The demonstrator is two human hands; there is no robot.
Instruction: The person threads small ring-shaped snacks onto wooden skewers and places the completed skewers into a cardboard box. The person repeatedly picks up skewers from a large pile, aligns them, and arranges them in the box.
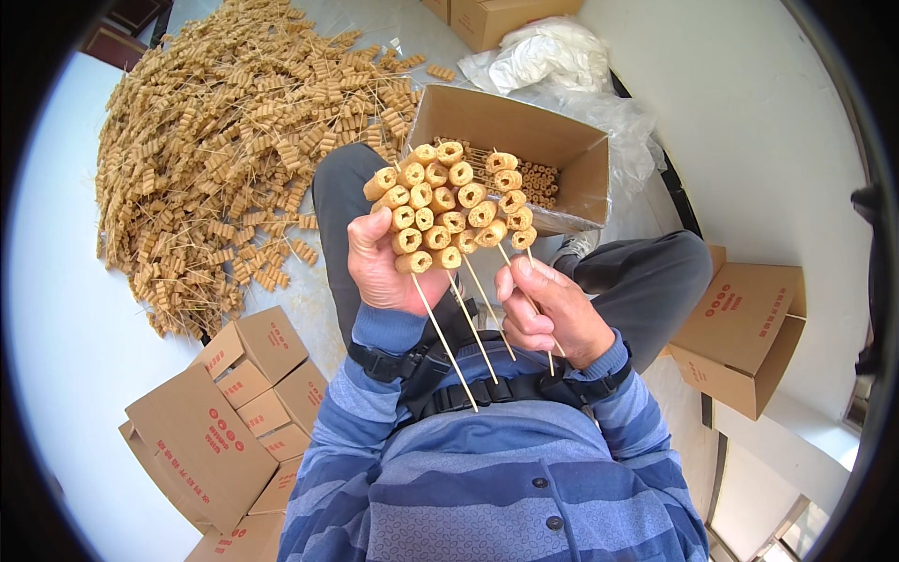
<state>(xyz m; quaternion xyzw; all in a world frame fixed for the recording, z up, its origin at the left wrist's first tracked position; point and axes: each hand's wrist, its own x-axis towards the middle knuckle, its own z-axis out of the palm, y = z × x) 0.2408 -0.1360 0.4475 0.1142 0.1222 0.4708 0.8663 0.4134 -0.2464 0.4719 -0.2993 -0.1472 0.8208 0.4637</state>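
Several skewers of golden, hollow, ring-shaped pieces (436,200) are bunched side by side in my left hand (382,267), thumb at their left edge. Their thin wooden sticks hang toward my waist. My right hand (560,309) is closed in a pinch on the sticks of the rightmost skewers (511,202), whose rings lie against or close to the bunch. Just beyond my hands stands an open cardboard box (579,157) with a plastic liner. More skewers (539,180) lie inside it, partly hidden by those I hold.
A large heap of similar skewers (225,159) covers the floor at the far left. Cardboard boxes stand at the near left (211,445) and at the right (735,314). White plastic bags (552,56) lie behind the open box. My bent legs (646,281) flank the work area.
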